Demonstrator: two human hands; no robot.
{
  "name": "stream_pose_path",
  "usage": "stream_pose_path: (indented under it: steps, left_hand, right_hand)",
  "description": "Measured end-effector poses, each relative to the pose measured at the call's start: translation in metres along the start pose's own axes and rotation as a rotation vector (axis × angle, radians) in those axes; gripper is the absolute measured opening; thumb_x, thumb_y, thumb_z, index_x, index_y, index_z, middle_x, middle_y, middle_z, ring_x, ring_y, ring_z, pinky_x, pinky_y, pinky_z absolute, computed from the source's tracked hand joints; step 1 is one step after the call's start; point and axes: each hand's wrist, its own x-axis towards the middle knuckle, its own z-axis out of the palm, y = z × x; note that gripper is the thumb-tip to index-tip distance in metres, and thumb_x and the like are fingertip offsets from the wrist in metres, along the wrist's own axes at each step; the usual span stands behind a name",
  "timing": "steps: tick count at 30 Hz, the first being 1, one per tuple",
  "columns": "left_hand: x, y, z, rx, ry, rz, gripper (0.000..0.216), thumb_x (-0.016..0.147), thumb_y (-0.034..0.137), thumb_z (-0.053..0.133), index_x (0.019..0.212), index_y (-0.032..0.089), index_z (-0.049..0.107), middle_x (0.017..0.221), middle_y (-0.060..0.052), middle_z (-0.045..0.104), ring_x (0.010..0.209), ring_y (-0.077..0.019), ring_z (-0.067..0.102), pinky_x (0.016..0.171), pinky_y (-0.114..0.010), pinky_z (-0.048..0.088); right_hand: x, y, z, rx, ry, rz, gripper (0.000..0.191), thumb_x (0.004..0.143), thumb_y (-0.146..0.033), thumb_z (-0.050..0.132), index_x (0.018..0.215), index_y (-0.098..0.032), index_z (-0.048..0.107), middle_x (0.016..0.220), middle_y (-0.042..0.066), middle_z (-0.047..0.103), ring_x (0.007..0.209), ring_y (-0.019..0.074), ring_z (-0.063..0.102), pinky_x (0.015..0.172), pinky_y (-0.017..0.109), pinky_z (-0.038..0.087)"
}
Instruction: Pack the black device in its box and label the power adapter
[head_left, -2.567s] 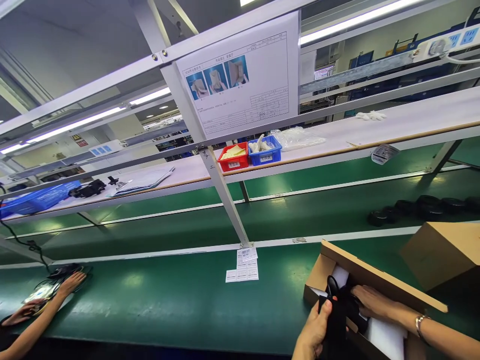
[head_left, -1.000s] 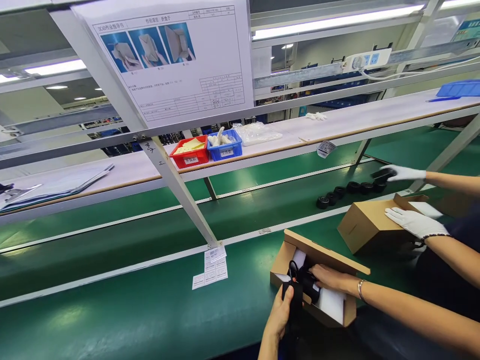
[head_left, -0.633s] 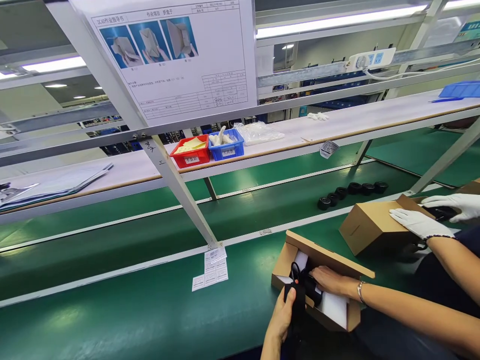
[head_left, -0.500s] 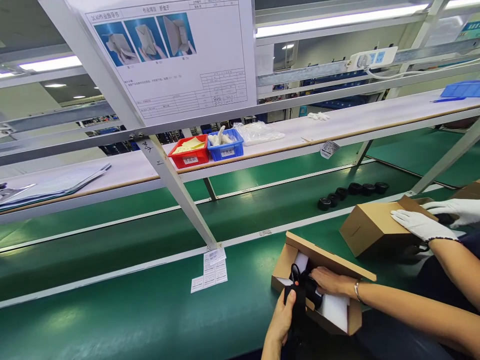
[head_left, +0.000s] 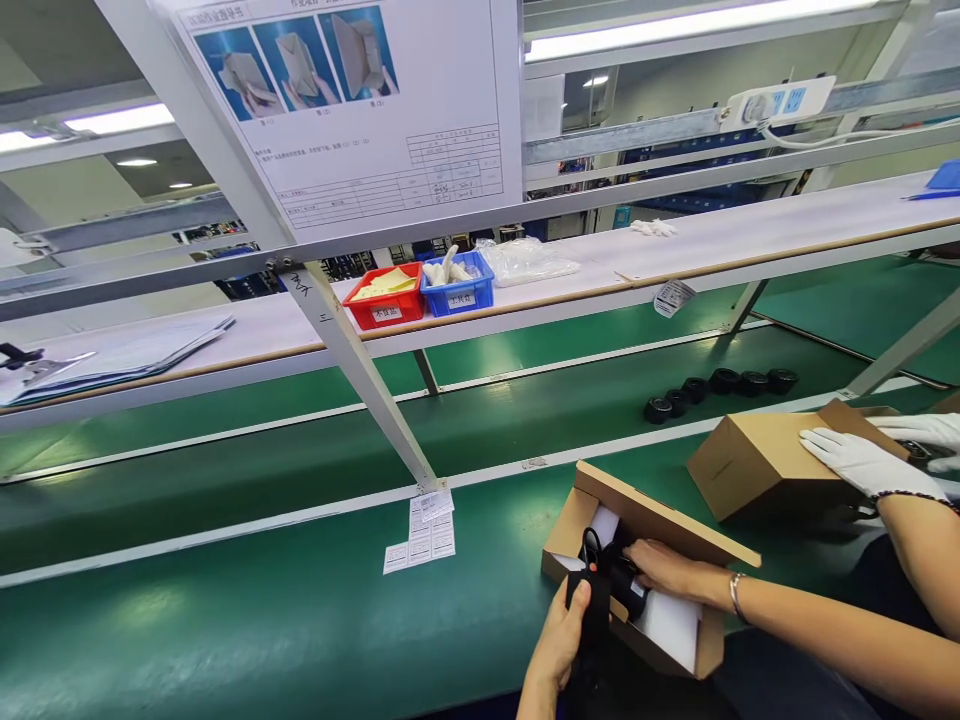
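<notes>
An open cardboard box (head_left: 652, 515) with white foam (head_left: 670, 620) inside lies on the green belt (head_left: 262, 610) at the near edge. My left hand (head_left: 561, 635) grips a black strap-like part (head_left: 596, 600) at the box's front wall. My right hand (head_left: 664, 568) rests inside the box, pressing a black device (head_left: 626, 585) into the foam. The device is largely hidden by my fingers.
To the right a co-worker's white-gloved hands (head_left: 862, 462) hold a second cardboard box (head_left: 757, 460). A row of black round parts (head_left: 720, 385) lies on the far belt. Paper labels (head_left: 424, 530) sit by a slanted frame post (head_left: 360, 380). Red (head_left: 386, 300) and blue bins (head_left: 459, 288) stand on the shelf.
My view swung right, bringing the co-worker in. The co-worker's far hand took a black part from the row back to the second box. My hands stayed on the box and device.
</notes>
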Motion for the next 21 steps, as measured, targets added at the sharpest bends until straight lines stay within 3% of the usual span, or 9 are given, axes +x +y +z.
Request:
stream_pose_path:
  steps: [7,15,21]
  left_hand:
    - [0.001,0.0,-0.003,0.021,-0.027,0.009,0.092,0.069,0.083,0.07,0.131,0.015,0.062,0.087,-0.004,0.07,0.083,-0.0193,0.067,0.076,-0.029,0.05]
    - [0.003,-0.004,-0.002,0.042,-0.012,0.026,0.088,0.071,0.081,0.07,0.131,0.017,0.063,0.086,-0.002,0.067,0.079,-0.0171,0.064,0.075,-0.029,0.049]
    - [0.001,0.004,0.003,0.08,0.025,0.04,0.089,0.065,0.085,0.071,0.124,0.018,0.067,0.086,-0.003,0.067,0.076,-0.0178,0.062,0.071,-0.03,0.049]
  right_hand:
    - [0.003,-0.001,-0.001,-0.002,-0.006,-0.019,0.018,0.099,-0.033,0.066,0.105,-0.016,0.068,0.107,0.005,0.069,0.099,0.0213,0.067,0.091,0.044,0.056]
    - [0.008,0.001,-0.02,0.034,-0.212,-0.118,0.021,0.096,-0.037,0.071,0.094,-0.016,0.068,0.087,-0.001,0.067,0.076,0.0161,0.065,0.071,0.032,0.058]
    - [0.002,-0.01,-0.022,0.061,-0.236,-0.098,0.019,0.094,-0.031,0.074,0.091,-0.014,0.067,0.084,-0.002,0.066,0.074,0.0149,0.065,0.068,0.03,0.057]
